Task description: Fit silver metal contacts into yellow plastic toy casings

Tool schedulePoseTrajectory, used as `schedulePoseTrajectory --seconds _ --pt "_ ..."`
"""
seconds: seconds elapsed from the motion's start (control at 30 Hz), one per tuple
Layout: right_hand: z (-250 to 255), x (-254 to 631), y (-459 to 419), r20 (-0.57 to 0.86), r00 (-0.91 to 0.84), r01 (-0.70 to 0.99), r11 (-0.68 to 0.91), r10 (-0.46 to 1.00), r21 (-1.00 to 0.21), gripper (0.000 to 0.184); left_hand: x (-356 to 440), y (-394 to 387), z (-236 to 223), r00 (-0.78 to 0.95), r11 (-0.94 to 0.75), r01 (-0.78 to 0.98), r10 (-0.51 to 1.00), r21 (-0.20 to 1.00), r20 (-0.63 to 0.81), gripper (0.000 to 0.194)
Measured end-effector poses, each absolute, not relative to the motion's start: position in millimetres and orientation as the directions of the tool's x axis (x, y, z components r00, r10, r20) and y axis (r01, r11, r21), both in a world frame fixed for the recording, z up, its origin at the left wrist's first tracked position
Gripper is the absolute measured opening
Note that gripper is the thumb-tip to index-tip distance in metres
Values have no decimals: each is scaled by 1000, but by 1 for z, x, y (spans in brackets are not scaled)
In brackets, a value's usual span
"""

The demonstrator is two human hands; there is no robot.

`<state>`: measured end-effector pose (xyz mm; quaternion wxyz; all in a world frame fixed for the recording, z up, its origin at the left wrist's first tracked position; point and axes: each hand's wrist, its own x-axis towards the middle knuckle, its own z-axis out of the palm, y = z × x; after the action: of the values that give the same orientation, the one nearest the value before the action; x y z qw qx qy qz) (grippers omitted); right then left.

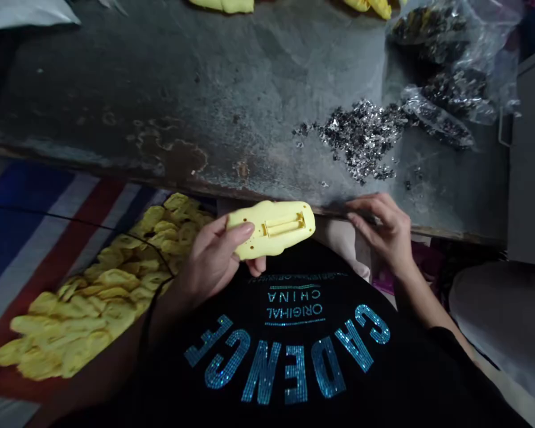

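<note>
My left hand [214, 258] is closed around one end of a pale yellow plastic shell [274, 227], held flat above my lap with its recessed slot facing up. My right hand [383, 229] rests at the table's near edge, to the right of the shell. Its fingers are pressed together at the tips, and anything pinched in them is too small to make out. A loose heap of small shiny metal pieces [361, 134] lies on the worn grey table [182, 89], just beyond my right hand.
A pile of several more yellow shells [102, 297] lies on a striped sheet at lower left. Clear bags of metal pieces [450, 65] sit at the table's far right, beside a grey box [530, 154]. More yellow parts [225, 5] lie at the far edge.
</note>
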<state>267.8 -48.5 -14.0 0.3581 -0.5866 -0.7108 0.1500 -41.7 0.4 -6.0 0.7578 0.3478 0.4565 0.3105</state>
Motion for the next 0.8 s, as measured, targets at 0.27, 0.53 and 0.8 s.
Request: schedulePoseTrajectory --seconds 0.27,0.53,0.8 --pt "-30 319 -34 296 211 882 -51 932 -469 12 -22 11 6 425 603 -84 742 793 -519 69" --pt "-31 309 -5 260 152 905 -28 954 -425 13 -18 14 8 431 603 -57 733 796 -525 73" --pt "-14 316 -18 169 144 856 -37 975 -515 11 -17 14 5 462 580 -51 735 813 -496 76"
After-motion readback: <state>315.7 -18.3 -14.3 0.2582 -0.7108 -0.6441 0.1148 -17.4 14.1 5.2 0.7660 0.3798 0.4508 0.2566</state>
